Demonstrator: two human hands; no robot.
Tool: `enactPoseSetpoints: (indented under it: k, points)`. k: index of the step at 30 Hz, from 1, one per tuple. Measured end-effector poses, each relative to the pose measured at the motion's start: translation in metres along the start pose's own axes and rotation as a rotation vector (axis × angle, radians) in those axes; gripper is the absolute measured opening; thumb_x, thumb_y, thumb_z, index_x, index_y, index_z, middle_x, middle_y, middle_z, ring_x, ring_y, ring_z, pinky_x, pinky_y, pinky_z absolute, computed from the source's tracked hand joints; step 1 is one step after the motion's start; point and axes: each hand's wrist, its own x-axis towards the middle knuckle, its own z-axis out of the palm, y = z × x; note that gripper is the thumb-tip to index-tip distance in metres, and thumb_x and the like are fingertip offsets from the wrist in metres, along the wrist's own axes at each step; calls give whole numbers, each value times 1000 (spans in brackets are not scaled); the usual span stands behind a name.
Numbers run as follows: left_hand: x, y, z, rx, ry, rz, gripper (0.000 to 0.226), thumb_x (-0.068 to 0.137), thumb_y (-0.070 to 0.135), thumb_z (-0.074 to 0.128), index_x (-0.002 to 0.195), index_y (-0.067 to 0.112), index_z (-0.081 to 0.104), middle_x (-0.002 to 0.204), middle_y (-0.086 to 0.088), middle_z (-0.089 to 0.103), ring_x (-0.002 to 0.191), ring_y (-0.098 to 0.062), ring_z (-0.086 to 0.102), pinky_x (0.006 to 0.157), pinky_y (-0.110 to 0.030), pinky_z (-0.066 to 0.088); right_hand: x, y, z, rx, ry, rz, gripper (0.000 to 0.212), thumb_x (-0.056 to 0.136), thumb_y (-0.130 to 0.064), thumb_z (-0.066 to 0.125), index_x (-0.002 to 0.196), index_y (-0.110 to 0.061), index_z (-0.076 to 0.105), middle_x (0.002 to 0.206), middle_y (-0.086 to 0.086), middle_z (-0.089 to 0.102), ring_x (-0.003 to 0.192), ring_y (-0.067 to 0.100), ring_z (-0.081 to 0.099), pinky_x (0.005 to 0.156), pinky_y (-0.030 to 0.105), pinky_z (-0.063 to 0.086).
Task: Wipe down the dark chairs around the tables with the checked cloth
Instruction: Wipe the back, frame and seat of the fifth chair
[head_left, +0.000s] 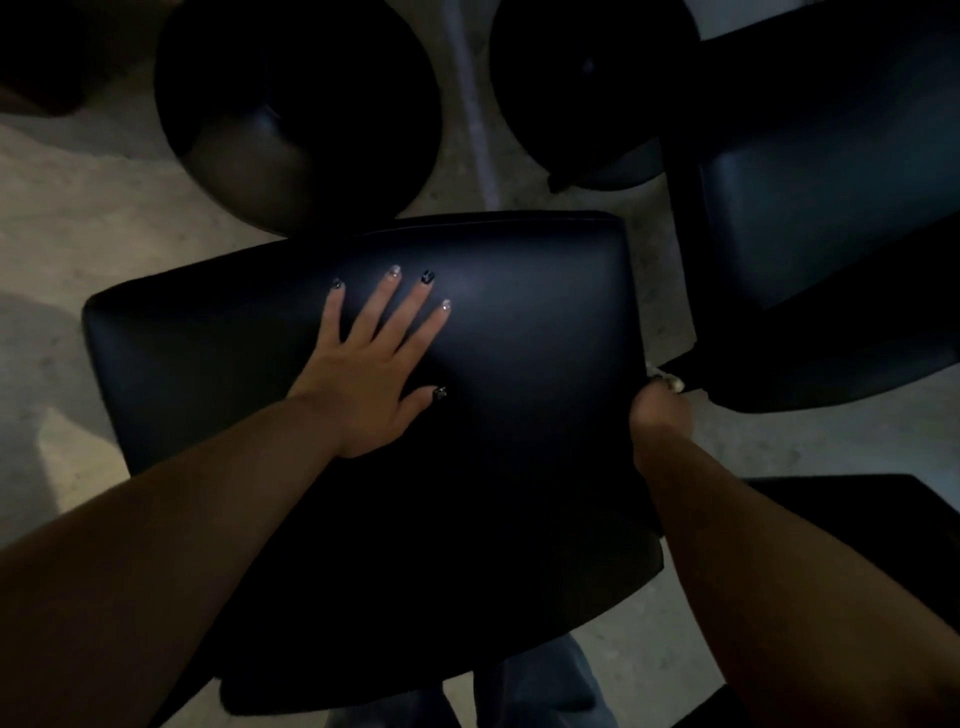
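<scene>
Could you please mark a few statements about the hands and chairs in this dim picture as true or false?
1. The left hand lies flat, fingers spread, on the dark chair seat. True.
2. The right hand rests in the middle of that seat. False: it is at the seat's right edge, fingers curled out of sight.
3. The checked cloth is spread across the seat. False: no cloth lies on the seat; only a pale scrap shows at the right hand, too small to identify.
4. Two round dark stools stand beyond the seat. True.
5. Another dark chair stands to the right. True.
</scene>
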Motion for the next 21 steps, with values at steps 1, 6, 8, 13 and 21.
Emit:
enactPoseSetpoints:
  k: [1,6,8,13,21]
  points:
    - [1,0,1,-4,7,1,80,92,64,17,142,25,-33,148,-1,-41,140,-26,-36,109,-60,-16,2,-4,1,-8,4,2,50,101,-31,21,137,-4,42,139,17,47,126,32,46,97,35,41]
    - [4,-3,8,-4,61,10,76,90,64,8,140,26,-35,149,-1,-40,140,-27,-35,109,-60,-17,11,-39,8,186,66,9,47,97,-33,34,130,-5,53,129,8,55,115,32,53,99,38,42]
    - [4,-3,8,1,95,13,76,89,64,8,144,26,-28,155,0,-29,144,-28,-27,109,-60,-14,13,-65,12,198,70,-67,44,96,-30,37,125,-3,56,122,8,57,112,32,54,100,43,42]
    - [4,-4,8,-31,71,27,77,87,65,4,142,26,-33,149,0,-40,140,-26,-35,108,-60,-18,20,-131,14,157,62,-271,43,95,-29,39,123,-2,58,127,18,58,117,35,54,101,41,42]
    - [1,-15,-10,-123,-53,78,89,95,59,34,147,24,-29,153,4,-38,141,-17,-35,113,-53,-17,-24,-201,38,-584,8,-819,43,100,-24,33,114,7,59,125,30,55,115,43,52,90,39,42]
